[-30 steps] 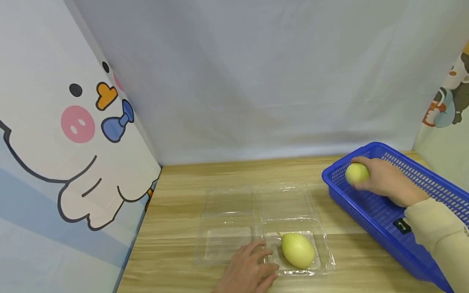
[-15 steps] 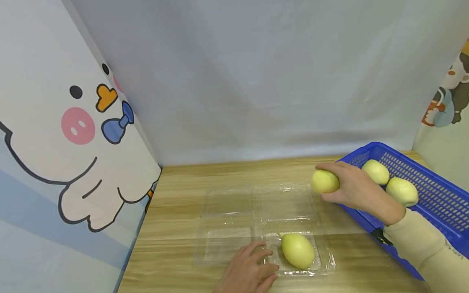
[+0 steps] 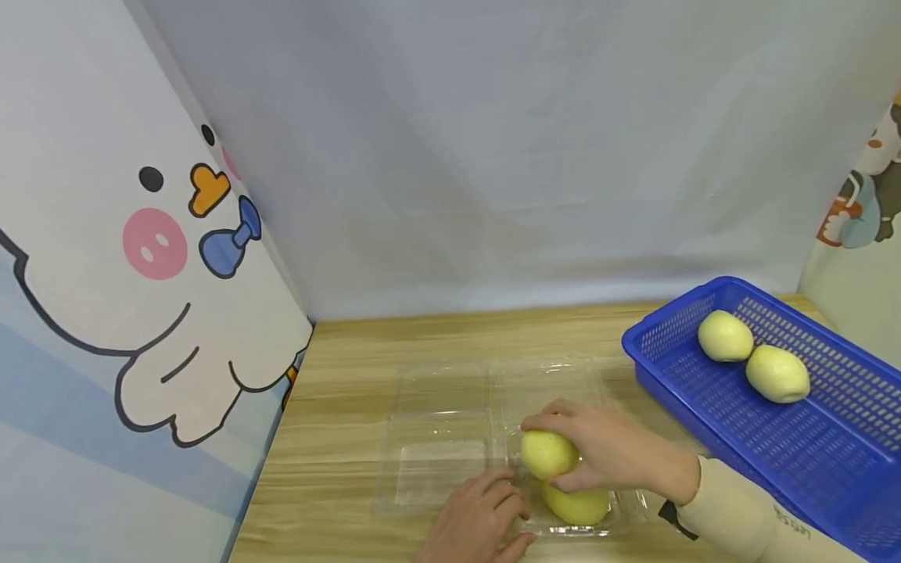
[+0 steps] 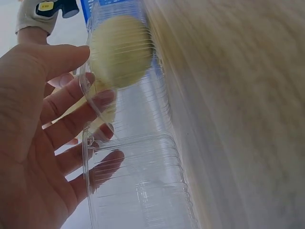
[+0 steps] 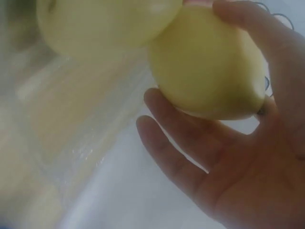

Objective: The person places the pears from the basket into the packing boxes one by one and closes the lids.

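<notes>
Head view: my right hand [image 3: 612, 457] curls its fingers and thumb round a pale yellow-green round fruit [image 3: 547, 454], the grip closed on it from above. I hold this fruit over the near right compartment of a clear plastic clamshell tray [image 3: 436, 469], which lies open on the light wooden worktop [image 3: 352, 375]. A second pale yellow-green fruit [image 3: 577, 506] already lies in that compartment, directly under the held one; the right wrist view shows the two fruits [image 5: 209, 67] and [image 5: 105, 21] close together, and I cannot tell whether they touch.

My left hand [image 3: 475, 524] rests at the near edge of the tray, fingers straight and relaxed, its grip spread. In the left wrist view its fingertips [image 4: 102, 100] lie against the tray's clear wall [image 4: 138, 162], with a fruit [image 4: 121, 50] seen through the plastic.

To the right stands a blue perforated plastic basket [image 3: 676, 375], just beside the tray. Two more pale fruits lie in it, one farther [image 3: 725, 335] and one nearer [image 3: 777, 374], side by side. A grey cloth backdrop [image 3: 493, 156] closes the rear, and a panel with a white cartoon duck [image 3: 141, 274] stands at the left.
</notes>
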`<move>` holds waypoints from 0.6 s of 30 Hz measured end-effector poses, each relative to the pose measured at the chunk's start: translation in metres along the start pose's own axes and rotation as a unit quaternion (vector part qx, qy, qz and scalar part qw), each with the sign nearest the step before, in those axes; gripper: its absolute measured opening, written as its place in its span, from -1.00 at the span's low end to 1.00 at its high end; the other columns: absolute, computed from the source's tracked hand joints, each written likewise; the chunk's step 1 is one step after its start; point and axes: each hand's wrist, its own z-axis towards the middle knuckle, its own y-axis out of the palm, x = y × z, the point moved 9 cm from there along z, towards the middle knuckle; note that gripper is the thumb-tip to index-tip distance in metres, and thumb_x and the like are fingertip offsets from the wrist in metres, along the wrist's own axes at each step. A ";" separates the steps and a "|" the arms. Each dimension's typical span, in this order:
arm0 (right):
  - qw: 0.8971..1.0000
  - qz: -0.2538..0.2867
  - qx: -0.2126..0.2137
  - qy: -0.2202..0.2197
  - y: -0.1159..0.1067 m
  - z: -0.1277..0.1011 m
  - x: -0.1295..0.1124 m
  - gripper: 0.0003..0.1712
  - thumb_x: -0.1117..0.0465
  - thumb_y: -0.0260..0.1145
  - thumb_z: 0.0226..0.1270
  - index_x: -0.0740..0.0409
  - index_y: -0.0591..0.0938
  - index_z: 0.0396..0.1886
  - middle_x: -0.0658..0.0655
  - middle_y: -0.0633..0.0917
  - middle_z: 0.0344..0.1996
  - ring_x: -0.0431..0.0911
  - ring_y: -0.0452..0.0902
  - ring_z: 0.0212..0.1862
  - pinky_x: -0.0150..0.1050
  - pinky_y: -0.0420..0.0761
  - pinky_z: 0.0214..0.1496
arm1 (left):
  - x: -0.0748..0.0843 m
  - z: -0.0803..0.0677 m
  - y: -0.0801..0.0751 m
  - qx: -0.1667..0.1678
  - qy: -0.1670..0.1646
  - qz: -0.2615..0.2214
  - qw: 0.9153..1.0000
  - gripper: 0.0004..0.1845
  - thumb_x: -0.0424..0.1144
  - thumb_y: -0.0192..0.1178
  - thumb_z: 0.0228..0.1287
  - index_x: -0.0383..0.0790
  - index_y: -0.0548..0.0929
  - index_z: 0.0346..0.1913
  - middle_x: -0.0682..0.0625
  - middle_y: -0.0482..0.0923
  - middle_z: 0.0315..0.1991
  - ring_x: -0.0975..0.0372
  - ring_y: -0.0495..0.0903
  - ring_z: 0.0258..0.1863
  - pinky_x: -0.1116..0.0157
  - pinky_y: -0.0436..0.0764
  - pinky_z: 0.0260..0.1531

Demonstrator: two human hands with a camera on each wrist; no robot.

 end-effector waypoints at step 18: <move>0.994 0.030 -0.103 0.022 0.058 0.005 0.000 -0.30 -0.12 0.64 0.04 -0.12 0.72 0.24 0.00 0.75 0.14 -0.26 0.64 -0.05 -0.35 0.60 -0.17 | -0.002 -0.001 -0.004 0.014 -0.033 -0.066 0.997 -0.79 0.00 0.63 0.12 0.02 0.83 -0.31 0.21 0.59 -0.24 0.56 0.39 -0.41 0.77 0.25 -0.36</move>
